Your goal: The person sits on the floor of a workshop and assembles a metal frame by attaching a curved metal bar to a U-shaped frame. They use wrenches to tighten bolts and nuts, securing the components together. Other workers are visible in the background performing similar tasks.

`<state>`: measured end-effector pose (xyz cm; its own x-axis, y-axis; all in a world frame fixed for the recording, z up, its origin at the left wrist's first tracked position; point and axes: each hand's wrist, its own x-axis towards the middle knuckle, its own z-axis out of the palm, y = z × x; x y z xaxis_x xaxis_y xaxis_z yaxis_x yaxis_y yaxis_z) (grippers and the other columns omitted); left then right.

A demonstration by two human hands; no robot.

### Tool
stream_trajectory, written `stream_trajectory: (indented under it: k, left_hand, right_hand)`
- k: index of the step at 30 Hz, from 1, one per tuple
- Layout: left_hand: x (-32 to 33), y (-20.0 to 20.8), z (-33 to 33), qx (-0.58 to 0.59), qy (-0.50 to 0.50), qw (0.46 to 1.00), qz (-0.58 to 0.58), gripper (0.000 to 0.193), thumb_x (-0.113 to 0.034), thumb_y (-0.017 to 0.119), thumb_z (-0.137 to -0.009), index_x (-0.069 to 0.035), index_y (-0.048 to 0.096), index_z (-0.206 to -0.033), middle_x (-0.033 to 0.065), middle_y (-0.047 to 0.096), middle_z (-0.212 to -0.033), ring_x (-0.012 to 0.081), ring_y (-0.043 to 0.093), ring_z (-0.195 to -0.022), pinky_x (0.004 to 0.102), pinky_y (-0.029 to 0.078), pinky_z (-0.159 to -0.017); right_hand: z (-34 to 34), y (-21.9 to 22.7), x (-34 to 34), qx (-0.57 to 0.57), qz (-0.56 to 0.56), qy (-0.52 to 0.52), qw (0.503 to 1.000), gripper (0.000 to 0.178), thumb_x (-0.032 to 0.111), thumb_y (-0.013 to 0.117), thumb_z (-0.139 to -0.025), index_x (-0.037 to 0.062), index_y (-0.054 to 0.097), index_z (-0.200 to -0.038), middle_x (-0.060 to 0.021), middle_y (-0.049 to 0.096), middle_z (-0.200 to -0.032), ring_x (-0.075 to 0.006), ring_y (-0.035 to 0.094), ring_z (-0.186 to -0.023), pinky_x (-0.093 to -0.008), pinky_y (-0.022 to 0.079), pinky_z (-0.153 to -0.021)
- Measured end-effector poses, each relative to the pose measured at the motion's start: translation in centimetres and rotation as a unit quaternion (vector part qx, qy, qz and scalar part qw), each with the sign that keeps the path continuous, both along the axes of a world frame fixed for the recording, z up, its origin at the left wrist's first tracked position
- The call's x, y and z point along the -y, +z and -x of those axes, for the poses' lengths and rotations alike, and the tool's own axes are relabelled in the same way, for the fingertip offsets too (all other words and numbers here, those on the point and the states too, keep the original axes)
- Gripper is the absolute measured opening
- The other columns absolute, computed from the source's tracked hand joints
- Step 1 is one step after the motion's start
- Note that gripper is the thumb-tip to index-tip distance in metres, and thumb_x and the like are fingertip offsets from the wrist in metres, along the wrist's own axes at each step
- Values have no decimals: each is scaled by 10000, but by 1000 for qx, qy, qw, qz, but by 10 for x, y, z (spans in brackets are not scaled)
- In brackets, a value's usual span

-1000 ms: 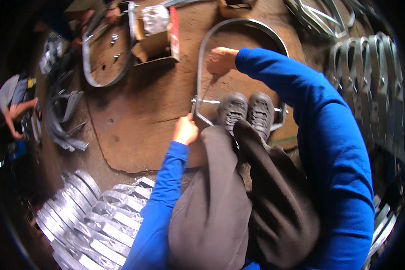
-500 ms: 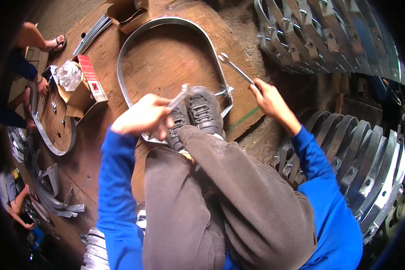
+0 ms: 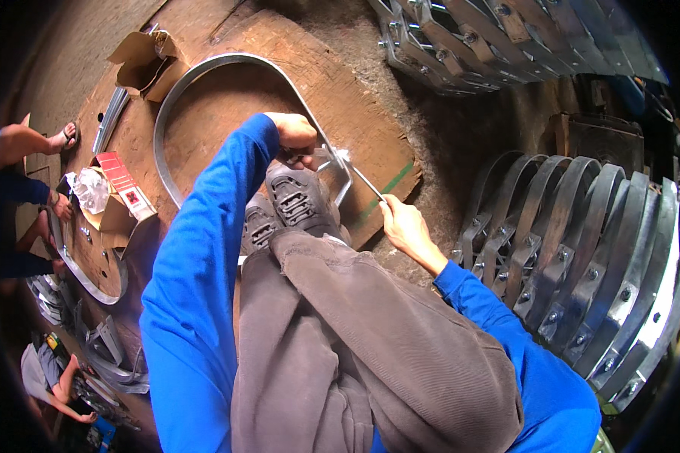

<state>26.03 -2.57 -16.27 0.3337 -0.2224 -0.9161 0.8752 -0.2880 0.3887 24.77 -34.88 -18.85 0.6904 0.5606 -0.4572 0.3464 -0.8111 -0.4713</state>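
A large loop of flat steel band [image 3: 161, 136] lies on a brown wooden board, with a bolt [image 3: 321, 153] across its right end. At that bolt my left hand [image 3: 295, 134] is closed on a metal wrench, mostly hidden by the fingers. My right hand [image 3: 408, 229] grips the end of a long open-end wrench [image 3: 368, 183], whose head meets the outer side of the band at the bolt. My dark shoes [image 3: 298, 200] rest against the near part of the loop.
Finished-looking steel clamps stand in rows at the right [image 3: 563, 249] and upper right [image 3: 491, 38]. An open carton [image 3: 132, 198] with a plastic bag sits at left, near another band [image 3: 98, 291] and a co-worker's hand [image 3: 63, 206]. A brown box [image 3: 145, 72] stands at the far end.
Both hands have come to the bolt: my left hand moved away from me and right, my right hand moved left, bringing its wrench head onto the bolt. The view has shifted too.
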Motion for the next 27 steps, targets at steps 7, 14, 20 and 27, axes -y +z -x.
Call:
stream_trajectory:
  k: [7,14,20,27]
  left_hand:
    - [-22,-7,-25,-42,-58,997,11,191,-126,536,-926,0,665,-864,25,645,-690,53,518,-477,232,483,-435]
    - [-31,-8,-43,-91,-58,994,30,156,-119,557,-916,-22,638,-824,26,624,-665,54,493,-450,232,464,-409]
    - [-16,-21,-41,-87,-95,991,41,101,-106,558,-903,-39,618,-858,13,624,-651,50,507,-453,213,458,-426]
    - [-24,-40,-58,-194,-76,972,113,208,-106,553,-944,13,653,-1082,-31,591,-652,-6,436,-437,169,421,-397]
  right_hand:
    - [25,-62,19,39,-142,3,989,246,183,465,-997,35,529,-1183,-240,642,-785,-428,638,-742,-498,504,-639]
    - [21,-88,25,30,-184,-15,982,257,192,437,-1011,43,506,-1208,-257,649,-855,-454,628,-793,-496,505,-655]
    - [23,-94,22,0,-205,-32,978,250,217,434,-1017,42,514,-1176,-263,640,-832,-466,619,-784,-507,490,-645]
    - [11,-110,26,58,-188,-9,980,195,221,455,-1019,54,529,-1088,-252,598,-700,-460,608,-690,-493,462,-572]
